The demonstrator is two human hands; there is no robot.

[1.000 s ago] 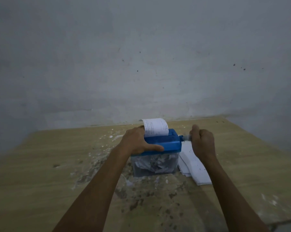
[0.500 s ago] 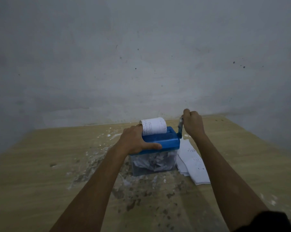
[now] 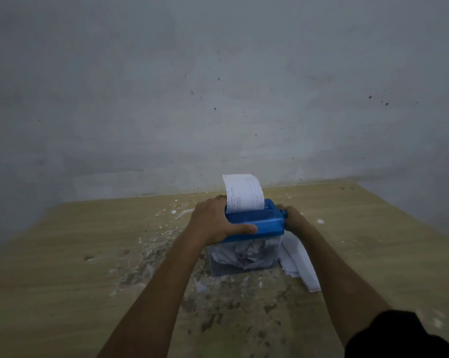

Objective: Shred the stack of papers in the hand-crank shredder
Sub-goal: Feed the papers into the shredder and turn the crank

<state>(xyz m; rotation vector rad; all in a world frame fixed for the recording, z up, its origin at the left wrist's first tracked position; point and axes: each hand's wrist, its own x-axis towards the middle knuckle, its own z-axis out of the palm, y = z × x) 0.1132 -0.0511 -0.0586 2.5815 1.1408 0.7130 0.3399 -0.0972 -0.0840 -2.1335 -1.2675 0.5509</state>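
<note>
The shredder [image 3: 254,223] sits mid-desk, its blue top over a clear bin [image 3: 244,257] packed with crumpled shreds. One sheet [image 3: 244,193] stands in the slot and curls back away from the person, printed lines faint on its face. The top's long axis runs left to right, and the crank sticks out of its right end — so the right hand [image 3: 293,218] is the nearer one for turning. That hand is at the crank, low beside the top's right end; its fingers are hidden behind the blue top and blurred, so I cannot tell how they lie. The left hand [image 3: 215,223] clamps the top's left end, fingers curled over the far edge and thumb along the front. The spare stack [image 3: 298,264] lies on the desk [image 3: 63,254] just right of the bin, under the right forearm — paper scraps litter the wood around.
</note>
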